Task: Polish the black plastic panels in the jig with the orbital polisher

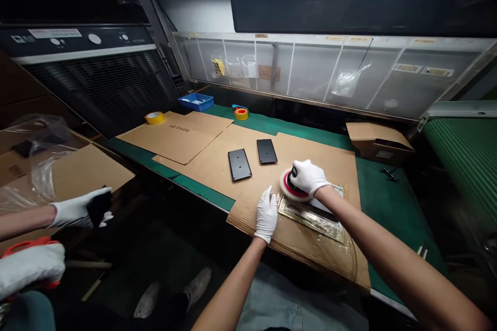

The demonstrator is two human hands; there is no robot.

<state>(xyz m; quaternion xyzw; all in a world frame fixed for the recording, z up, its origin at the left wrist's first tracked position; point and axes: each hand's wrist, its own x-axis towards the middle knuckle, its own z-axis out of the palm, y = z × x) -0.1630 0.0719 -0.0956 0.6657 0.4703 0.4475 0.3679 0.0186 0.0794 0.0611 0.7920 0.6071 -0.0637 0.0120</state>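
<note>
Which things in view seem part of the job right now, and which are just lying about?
Seemingly in the job:
round pad tool, held by the right hand
shiny frame, partly under the tool, left hand beside it
nearer black plate and farther black plate, probably

Apparently lying about:
yellow tape roll
orange-cored tape roll
blue bin
cardboard box

Right hand gripping the round pad tool, over the taped frame, left hand down at the cardboard; two black plates beyond; and there, far left, a co-worker's hand, black piece in it
</note>
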